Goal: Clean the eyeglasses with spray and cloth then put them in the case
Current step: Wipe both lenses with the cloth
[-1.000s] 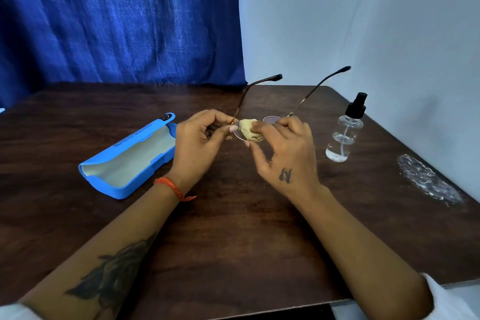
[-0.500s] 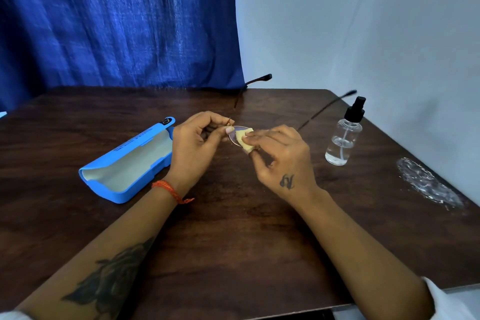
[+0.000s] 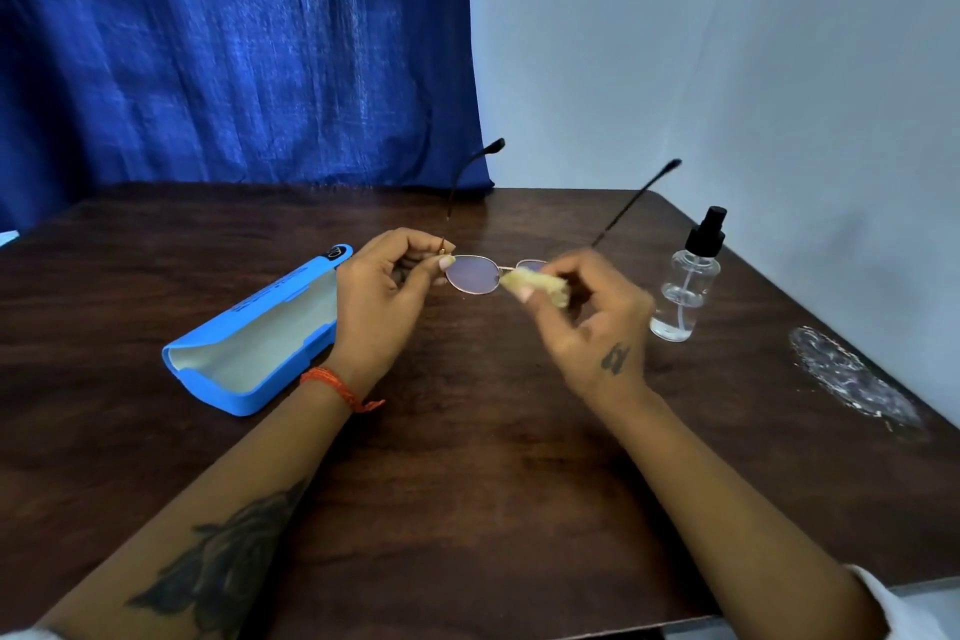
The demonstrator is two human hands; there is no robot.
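Step in hand: wiping lenses with cloth; next likely calls for folding the temples, then moving to case (image 3: 249,338), lying open just left of left hand. Left hand (image 3: 382,299) pinches eyeglasses (image 3: 475,273) at frame's left end. Right hand (image 3: 587,312) pinches cloth (image 3: 535,282) against right lens, glasses held between both hands; spray bottle (image 3: 685,291) just right
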